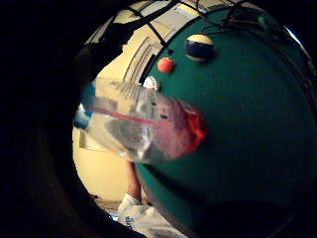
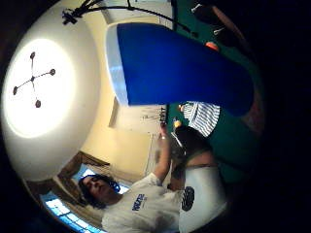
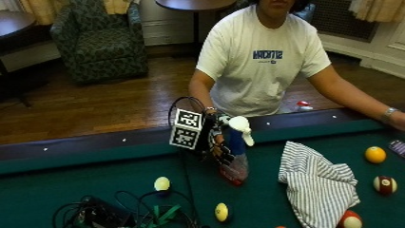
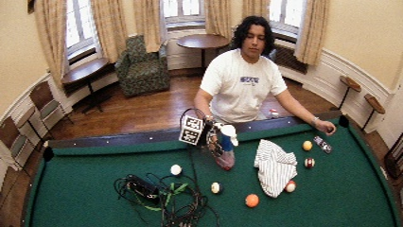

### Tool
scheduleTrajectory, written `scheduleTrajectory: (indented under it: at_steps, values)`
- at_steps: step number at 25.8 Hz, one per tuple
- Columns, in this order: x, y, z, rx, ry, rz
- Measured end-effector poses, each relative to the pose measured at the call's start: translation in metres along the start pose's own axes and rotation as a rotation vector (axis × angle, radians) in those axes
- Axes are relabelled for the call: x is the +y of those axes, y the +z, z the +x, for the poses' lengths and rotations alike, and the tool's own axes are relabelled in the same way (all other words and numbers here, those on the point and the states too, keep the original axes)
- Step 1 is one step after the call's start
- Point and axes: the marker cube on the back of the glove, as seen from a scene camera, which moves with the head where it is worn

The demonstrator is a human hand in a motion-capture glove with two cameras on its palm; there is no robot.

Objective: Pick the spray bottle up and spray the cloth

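Note:
In the outside view my gloved right hand (image 3: 218, 148) grips the spray bottle (image 3: 236, 165) by its blue neck. The bottle has a white trigger head, a clear body and a red base. It stands roughly upright with its base close to the green felt; I cannot tell whether it touches. The striped cloth (image 3: 316, 183) lies crumpled on the felt to the bottle's right, apart from it. The wide view shows the same hand (image 4: 212, 142), bottle (image 4: 224, 150) and cloth (image 4: 275, 166). The clear body (image 1: 141, 126) and the blue neck (image 2: 180, 68) fill the palm views; the cloth (image 2: 201, 116) shows behind.
Billiard balls lie scattered: a pale one (image 3: 162, 183) and a yellow striped one (image 3: 221, 212) near the bottle, a yellow one (image 3: 375, 154) and a maroon striped one (image 3: 382, 184) beyond the cloth. A cable tangle (image 3: 114, 214) lies front left. The bare left hand (image 4: 325, 126) rests on the right rail.

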Motion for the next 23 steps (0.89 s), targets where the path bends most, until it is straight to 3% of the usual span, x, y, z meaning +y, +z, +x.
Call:
scheduleTrajectory:
  at_steps: [8, 23]
  values:
    - [-0.029, 0.014, -0.004, -0.001, 0.014, -0.029]
    - [-0.057, 0.045, -0.011, -0.018, -0.017, 0.085]
